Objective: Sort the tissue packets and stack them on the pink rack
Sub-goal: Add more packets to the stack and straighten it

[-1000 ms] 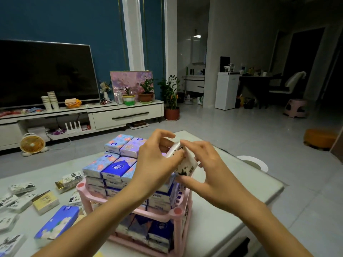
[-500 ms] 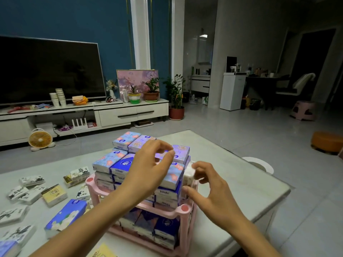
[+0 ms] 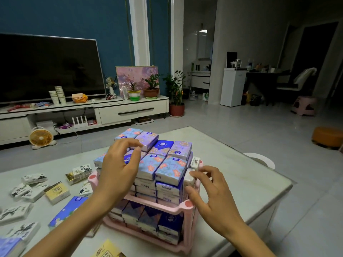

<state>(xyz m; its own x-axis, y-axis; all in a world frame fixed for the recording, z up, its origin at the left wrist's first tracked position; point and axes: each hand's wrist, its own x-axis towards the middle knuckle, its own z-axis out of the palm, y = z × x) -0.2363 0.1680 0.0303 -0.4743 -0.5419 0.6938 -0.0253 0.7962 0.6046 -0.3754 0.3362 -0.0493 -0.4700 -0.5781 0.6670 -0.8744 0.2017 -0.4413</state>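
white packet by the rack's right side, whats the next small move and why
Probably push the white packet down and inward with the right hand. It stands on edge, squeezed between the stack and the right side of the rack, its far end poking above the rail, with fingertips on it.

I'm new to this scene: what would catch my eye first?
The pink rack on the table, piled high with blue and purple tissue packets, stands out. The left hand is over the pile, the right hand at a white packet on the rack's right side. Loose packets lie left of it.
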